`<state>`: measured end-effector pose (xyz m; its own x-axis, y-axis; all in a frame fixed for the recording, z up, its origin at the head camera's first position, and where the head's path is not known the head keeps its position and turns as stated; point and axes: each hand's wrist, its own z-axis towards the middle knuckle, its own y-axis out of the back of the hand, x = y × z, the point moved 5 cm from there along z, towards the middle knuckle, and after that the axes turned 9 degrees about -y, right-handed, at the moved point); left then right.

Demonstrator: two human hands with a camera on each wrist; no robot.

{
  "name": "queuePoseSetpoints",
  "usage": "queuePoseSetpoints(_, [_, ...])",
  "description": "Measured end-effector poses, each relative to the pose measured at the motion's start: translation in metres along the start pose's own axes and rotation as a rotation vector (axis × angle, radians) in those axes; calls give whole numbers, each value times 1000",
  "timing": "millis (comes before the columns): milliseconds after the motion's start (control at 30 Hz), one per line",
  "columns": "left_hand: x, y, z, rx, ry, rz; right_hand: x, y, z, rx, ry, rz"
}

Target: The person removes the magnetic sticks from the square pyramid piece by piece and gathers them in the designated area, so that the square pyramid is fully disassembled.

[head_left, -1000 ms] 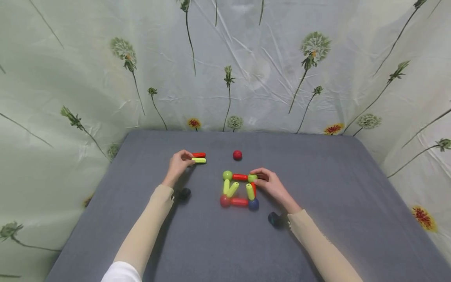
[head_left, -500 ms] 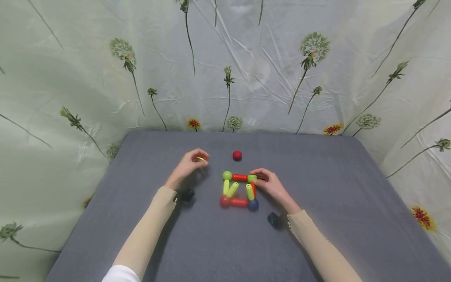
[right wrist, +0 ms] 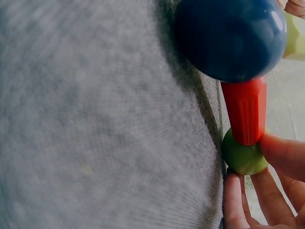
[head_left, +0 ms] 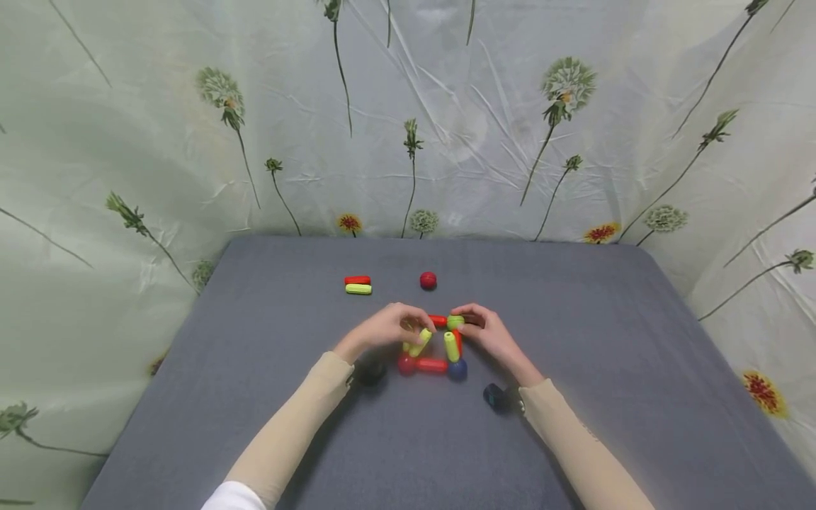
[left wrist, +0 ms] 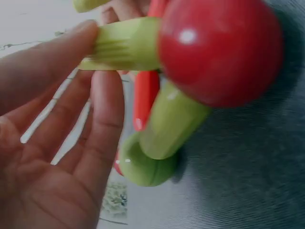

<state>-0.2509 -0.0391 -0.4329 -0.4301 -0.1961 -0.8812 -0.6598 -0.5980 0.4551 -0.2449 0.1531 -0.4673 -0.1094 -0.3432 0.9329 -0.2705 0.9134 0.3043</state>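
In the head view, my left hand (head_left: 389, 327) is over the left side of a frame of plastic rods and balls. Its thumb and index finger pinch the upper end of a yellow-green rod (left wrist: 126, 44), which rises from a red ball (left wrist: 219, 50). A second yellow-green rod (left wrist: 174, 121) runs from that ball to a green ball (left wrist: 147, 164). My right hand (head_left: 494, 336) holds the far-right green ball (right wrist: 245, 155) between thumb and fingers. A red rod (right wrist: 247, 109) joins it to a blue ball (right wrist: 231, 36). Another yellow-green rod (head_left: 452, 346) stands on the blue ball.
A loose red rod (head_left: 358, 280) and a yellow-green rod (head_left: 358, 289) lie side by side at the back left. Near them is a separate red ball (head_left: 428, 280). The grey cloth-covered table (head_left: 574, 304) meets a flowered curtain (head_left: 484, 142) behind.
My left hand has come from the loose rods at the back, rightward and nearer, to the upright rod on the red ball. Both loose rods stay behind. The right hand keeps its place.
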Motion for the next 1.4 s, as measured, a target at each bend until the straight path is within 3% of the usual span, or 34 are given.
queuePoseSetpoints(233, [4,5,-3,-159,-19,-3,1,0,-2,-3,-17,2])
queuePoseSetpoints(367, [12,24,-18,-278,17,-73,1,0,-2,7,-21,-2])
queuePoseSetpoints(467, [23,50,-38,-479,96,-43,0,1,-2,0,-32,-2])
queuePoseSetpoints(567, [38,74,-60,-674,251,67,-1,2,-2,-1,-37,-2])
queuePoseSetpoints(667, [51,87,-73,-759,389,161,-2,3,-3,-2,-32,1])
queuePoseSetpoints(800, [58,92,-76,-786,450,248,-2,1,-3,1,-29,5])
queuePoseSetpoints(1100, [57,100,-73,-825,436,329,0,-2,-3,-2,-43,9])
queuePoseSetpoints(1167, [53,98,-72,-836,385,337,0,-2,-3,-1,-49,7])
queuePoseSetpoints(1267, [39,87,-62,-798,236,268,-1,-2,-2,-3,-46,6])
queuePoseSetpoints(1333, [27,70,-49,-693,124,139,-1,-1,-2,-4,-39,-2])
queuePoseSetpoints(1400, [16,46,-34,-536,49,-13,-2,0,-2,-6,-35,-3])
